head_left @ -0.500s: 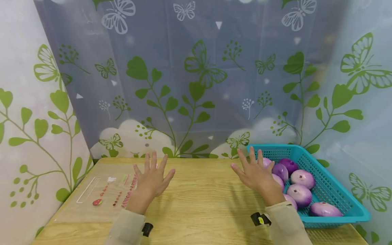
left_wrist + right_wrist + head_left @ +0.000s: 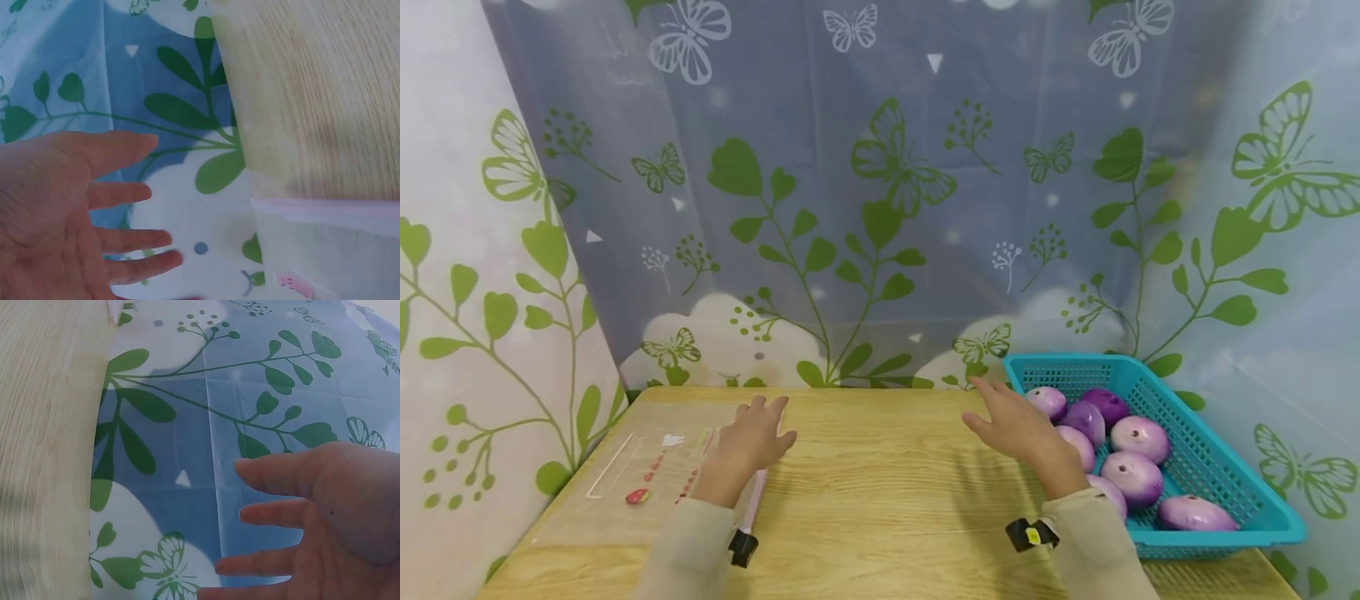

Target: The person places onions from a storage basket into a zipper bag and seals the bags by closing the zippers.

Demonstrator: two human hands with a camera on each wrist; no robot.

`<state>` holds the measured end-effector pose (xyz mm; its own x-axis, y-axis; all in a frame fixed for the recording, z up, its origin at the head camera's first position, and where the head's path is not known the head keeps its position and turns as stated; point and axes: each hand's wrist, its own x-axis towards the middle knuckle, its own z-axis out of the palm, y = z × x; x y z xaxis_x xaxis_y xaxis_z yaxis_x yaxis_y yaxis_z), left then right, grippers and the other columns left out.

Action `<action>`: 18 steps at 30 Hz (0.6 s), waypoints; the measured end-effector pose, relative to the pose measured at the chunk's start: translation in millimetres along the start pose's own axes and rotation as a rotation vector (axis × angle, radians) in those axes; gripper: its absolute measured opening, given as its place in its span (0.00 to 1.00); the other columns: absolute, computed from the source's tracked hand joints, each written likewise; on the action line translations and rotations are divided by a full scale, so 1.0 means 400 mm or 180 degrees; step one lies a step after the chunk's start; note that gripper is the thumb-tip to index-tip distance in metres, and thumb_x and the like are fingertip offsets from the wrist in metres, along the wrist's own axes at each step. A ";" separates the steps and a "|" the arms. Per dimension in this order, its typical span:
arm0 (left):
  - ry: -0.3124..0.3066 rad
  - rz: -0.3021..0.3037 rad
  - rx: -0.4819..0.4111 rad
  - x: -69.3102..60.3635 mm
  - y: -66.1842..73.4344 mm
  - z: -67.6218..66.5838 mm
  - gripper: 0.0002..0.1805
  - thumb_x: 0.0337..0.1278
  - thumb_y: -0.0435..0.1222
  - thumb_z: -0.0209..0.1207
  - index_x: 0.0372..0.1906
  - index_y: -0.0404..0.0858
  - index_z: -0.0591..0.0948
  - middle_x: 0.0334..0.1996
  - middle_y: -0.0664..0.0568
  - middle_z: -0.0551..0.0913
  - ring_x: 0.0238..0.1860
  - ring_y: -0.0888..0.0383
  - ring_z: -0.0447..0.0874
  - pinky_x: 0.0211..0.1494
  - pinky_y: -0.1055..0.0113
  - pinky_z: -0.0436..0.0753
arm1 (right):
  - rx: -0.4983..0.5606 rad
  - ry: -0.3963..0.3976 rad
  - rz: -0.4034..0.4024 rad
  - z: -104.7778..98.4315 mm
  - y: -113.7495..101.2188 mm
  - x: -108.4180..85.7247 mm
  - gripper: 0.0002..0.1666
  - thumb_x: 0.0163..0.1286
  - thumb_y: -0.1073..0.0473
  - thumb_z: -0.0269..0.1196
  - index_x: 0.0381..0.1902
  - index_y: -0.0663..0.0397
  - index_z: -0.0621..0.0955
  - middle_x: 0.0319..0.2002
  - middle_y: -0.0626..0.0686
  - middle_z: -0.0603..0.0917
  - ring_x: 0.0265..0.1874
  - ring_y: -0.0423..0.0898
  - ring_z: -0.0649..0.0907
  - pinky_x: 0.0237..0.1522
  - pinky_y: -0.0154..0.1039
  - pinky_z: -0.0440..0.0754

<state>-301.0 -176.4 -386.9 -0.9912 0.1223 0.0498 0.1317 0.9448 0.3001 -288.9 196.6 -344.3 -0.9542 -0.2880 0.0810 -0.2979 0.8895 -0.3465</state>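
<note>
My left hand [image 2: 748, 446] is held over the right part of a clear printed plastic bag [image 2: 587, 508], its fingers spread and relaxed. In the left wrist view, the left palm [image 2: 44, 212] faces the camera with nothing in it. On the other side, my right hand [image 2: 1018, 425] hovers left of a turquoise basket [image 2: 1225, 450], partly in front of its near-left side. The right wrist view shows that hand's fingers [image 2: 269, 472] extended and holding nothing. Glossy purple-and-white red onions [image 2: 1131, 479] lie in the basket, several of them.
The wooden table [image 2: 872, 500] stretches between the bag and the basket. Butterfly-and-leaf patterned sheets [image 2: 820, 125] stand behind it and along both sides. The basket sits at the table's right edge. A pinkish strip [image 2: 756, 500] runs along the bag's right edge.
Both hands have lowered from a raised, spread-finger pose, and their fingers now point more forward. My left hand has shifted slightly left. The bag and basket have not moved.
</note>
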 end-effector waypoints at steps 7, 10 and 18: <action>-0.0258 0.0036 -0.0260 0.045 -0.053 0.008 0.29 0.63 0.33 0.65 0.66 0.27 0.74 0.66 0.29 0.75 0.67 0.30 0.73 0.65 0.36 0.81 | -0.0022 -0.0023 -0.0066 0.009 -0.006 0.008 0.38 0.79 0.50 0.57 0.79 0.60 0.61 0.74 0.74 0.66 0.73 0.73 0.67 0.70 0.72 0.71; -0.0340 -0.0072 -0.0346 0.059 -0.072 0.016 0.27 0.61 0.32 0.66 0.64 0.26 0.75 0.63 0.31 0.78 0.64 0.32 0.77 0.61 0.40 0.84 | -0.0023 -0.0056 -0.0036 0.011 -0.011 0.009 0.37 0.79 0.50 0.57 0.79 0.58 0.62 0.74 0.73 0.67 0.73 0.72 0.68 0.70 0.72 0.72; -0.0413 -0.0221 -0.0415 0.082 -0.092 0.039 0.19 0.57 0.30 0.67 0.50 0.27 0.77 0.45 0.37 0.81 0.42 0.44 0.79 0.43 0.52 0.84 | 0.0005 -0.0121 0.0069 0.015 -0.019 0.008 0.38 0.80 0.49 0.56 0.80 0.55 0.60 0.74 0.71 0.67 0.74 0.71 0.66 0.69 0.75 0.71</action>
<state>-338.5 -202.5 -411.0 -0.9899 0.1043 -0.0959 0.0548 0.9060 0.4198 -289.6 187.0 -347.1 -0.9587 -0.2820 0.0379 -0.2771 0.8952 -0.3491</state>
